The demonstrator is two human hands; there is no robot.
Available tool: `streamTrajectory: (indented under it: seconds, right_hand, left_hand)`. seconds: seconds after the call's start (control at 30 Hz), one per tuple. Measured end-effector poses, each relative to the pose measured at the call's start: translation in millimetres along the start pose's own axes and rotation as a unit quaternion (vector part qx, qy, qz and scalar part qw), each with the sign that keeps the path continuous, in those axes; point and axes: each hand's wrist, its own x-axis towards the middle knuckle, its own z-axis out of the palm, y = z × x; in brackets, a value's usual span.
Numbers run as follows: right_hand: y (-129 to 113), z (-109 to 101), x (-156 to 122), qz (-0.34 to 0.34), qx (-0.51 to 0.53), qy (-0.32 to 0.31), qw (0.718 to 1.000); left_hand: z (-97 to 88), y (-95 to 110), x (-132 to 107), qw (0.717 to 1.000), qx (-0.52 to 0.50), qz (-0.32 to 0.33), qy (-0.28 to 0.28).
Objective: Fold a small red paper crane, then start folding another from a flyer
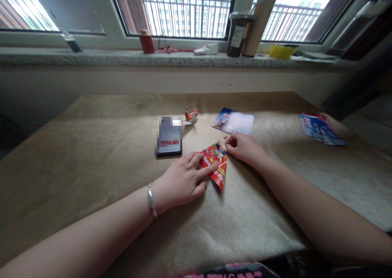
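Observation:
A red printed sheet of paper, folded to a triangle, lies on the table in front of me. Spread over its left part, my left hand rests with the index finger stretched across the print. My right hand pinches the paper's upper right edge near a white corner. Just beyond the left hand lies a phone with a blurred screen. A small folded red-and-white paper figure stands beside the phone's top right corner.
A blue-and-pink printed sheet lies behind my right hand. Several blue printed sheets are stacked at the table's right. On the stone windowsill stand a red container, a dark jar and a yellow item.

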Motion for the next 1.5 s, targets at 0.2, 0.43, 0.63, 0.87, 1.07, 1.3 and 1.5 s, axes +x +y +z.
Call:
streamTrajectory:
  seconds: [0.2,0.43,0.63,0.87,1.07,1.3,1.5]
  right_hand:
    - [2.2,1.7,2.3,0.009,0.015,-0.008,1.0]
    - [0.6,2.8,4.7,0.039,0.017,0.001,0.999]
    - [-2.7,0.5,5.7,0.05,-0.003,0.018,0.999]
    - [1.5,-1.8,13.6,0.058,-0.019,0.006,0.998]
    - [5.8,-3.2,18.5,0.087,0.016,-0.016,0.996]
    - [8.4,-0.7,20.2,0.096,0.016,0.0,0.995]
    - [-0.1,-2.4,17.7,0.111,-0.025,0.024,0.993]
  left_hand:
    - [0.4,0.4,0.6,1.0,-0.002,0.003,0.006]
    - [-0.1,0.8,-0.3,1.0,-0.005,0.0,0.006]
    - [-1.2,1.4,0.6,1.0,0.001,0.004,-0.003]
    - [-1.2,2.4,1.1,1.0,0.0,0.001,-0.006]
    - [-0.1,3.0,2.0,1.0,-0.001,0.006,0.006]
    - [-2.6,4.0,3.2,1.0,-0.006,0.002,0.0]
    - [-2.9,4.4,2.6,1.0,-0.005,0.001,-0.003]
